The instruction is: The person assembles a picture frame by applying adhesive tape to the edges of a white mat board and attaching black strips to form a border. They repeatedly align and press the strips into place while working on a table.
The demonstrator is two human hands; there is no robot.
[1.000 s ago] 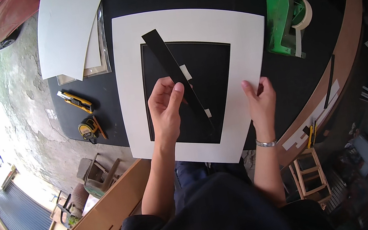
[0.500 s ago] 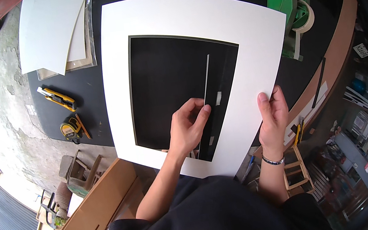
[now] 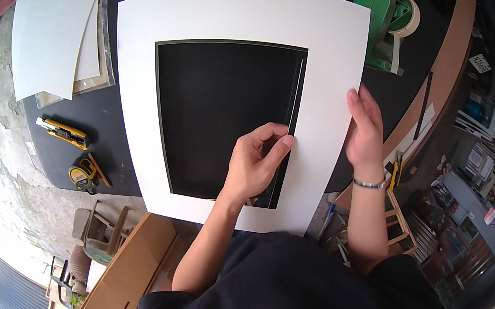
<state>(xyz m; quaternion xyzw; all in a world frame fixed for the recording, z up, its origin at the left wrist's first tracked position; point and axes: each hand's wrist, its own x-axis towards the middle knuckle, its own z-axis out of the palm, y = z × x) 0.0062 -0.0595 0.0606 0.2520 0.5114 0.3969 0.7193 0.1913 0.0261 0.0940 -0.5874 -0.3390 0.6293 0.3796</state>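
A large white mat board [image 3: 225, 12] with a rectangular window is held tilted up over the black table [image 3: 96, 117]. A thin black strip [image 3: 295, 103] runs along the window's right inner edge. My left hand [image 3: 257, 167] reaches through the window's lower right part. Its thumb and fingers pinch the strip against the mat's inner edge. My right hand [image 3: 365, 126] grips the mat's outer right edge, fingers flat on the white face.
A yellow utility knife [image 3: 62, 132] and a yellow tape measure [image 3: 84, 176] lie at the table's left. White boards [image 3: 51, 37] are stacked at the back left. A green tape dispenser [image 3: 389, 9] stands at the back right. Another black strip [image 3: 425, 97] lies near the table's right edge.
The mat board has come up closer to me. The black strip, which lay slanted across the window, now sits along its right inner edge, and my left hand has shifted down to it.
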